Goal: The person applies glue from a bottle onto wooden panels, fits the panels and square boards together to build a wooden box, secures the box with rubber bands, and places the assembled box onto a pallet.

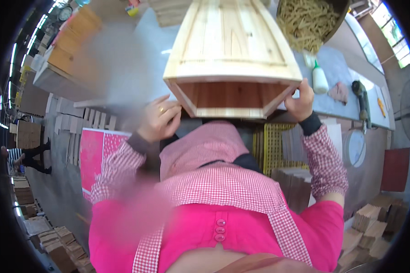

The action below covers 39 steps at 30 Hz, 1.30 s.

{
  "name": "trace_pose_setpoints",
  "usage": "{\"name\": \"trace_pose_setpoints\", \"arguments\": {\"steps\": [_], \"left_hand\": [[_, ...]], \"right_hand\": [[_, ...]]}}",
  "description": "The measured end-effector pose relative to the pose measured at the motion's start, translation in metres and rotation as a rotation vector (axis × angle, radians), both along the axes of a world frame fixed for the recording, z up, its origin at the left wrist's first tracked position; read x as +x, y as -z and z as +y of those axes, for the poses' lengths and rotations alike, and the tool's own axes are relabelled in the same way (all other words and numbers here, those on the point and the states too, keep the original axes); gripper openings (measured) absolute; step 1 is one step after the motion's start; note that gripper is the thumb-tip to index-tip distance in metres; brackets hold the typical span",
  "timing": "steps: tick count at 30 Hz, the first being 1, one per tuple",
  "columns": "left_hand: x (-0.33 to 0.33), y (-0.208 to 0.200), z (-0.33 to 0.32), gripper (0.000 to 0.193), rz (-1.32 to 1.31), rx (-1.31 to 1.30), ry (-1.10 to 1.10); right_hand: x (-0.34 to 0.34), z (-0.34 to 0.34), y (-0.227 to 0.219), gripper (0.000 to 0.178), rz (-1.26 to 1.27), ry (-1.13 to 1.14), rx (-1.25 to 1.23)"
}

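Note:
A pale wooden box (232, 50) with panelled sides lies at the table's near edge. Its open end faces me and shows a reddish-brown inside (230, 96). My left hand (159, 117), with a ring on one finger, has its bent fingers against the left corner of the opening. On the opposite corner my right hand (299, 102) grips the rim, thumb and fingers closed round the edge. Where the fingers reach behind the wood is hidden.
Right of the box stand a container of tan strips (307, 22), a white glue bottle with green tip (320, 78), a crumpled cloth (338, 93) and a dark-handled tool (362, 100). Below are a yellow crate (273, 145) and stacked boards (292, 182). A blurred patch covers the left.

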<state>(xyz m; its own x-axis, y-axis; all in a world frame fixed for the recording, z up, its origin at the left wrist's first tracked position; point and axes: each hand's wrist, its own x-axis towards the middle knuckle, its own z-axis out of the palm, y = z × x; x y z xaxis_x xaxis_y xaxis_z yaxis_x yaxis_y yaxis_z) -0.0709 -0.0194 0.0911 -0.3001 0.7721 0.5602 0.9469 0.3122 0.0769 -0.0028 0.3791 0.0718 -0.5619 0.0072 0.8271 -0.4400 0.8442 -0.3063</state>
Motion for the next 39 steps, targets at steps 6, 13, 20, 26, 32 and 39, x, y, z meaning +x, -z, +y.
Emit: {"name": "trace_pose_setpoints", "arguments": {"steps": [6,13,20,26,32,39], "left_hand": [[0.023,-0.109,0.122,0.037,0.257,0.041,0.077],[-0.005,-0.119,0.210,0.023,0.154,-0.077,0.276],[-0.001,-0.107,0.214,0.016,-0.026,-0.171,0.300],[0.001,-0.107,0.210,0.017,-0.010,0.012,0.281],[0.016,-0.113,0.148,0.038,0.078,0.331,0.159],[0.018,-0.074,0.055,0.043,-0.607,0.651,-0.297]], "right_hand": [[-0.002,0.004,-0.048,0.009,-0.262,-0.245,-0.141],[-0.041,0.043,-0.075,0.007,-0.423,-0.445,-0.123],[-0.196,0.067,-0.058,0.015,-0.349,-0.029,-0.125],[-0.147,0.081,-0.064,0.016,-0.952,-0.207,-0.146],[-0.099,0.008,-0.166,0.018,-0.504,-0.299,0.110],[-0.154,-0.101,-0.161,0.015,-0.391,-0.675,0.814]]}}
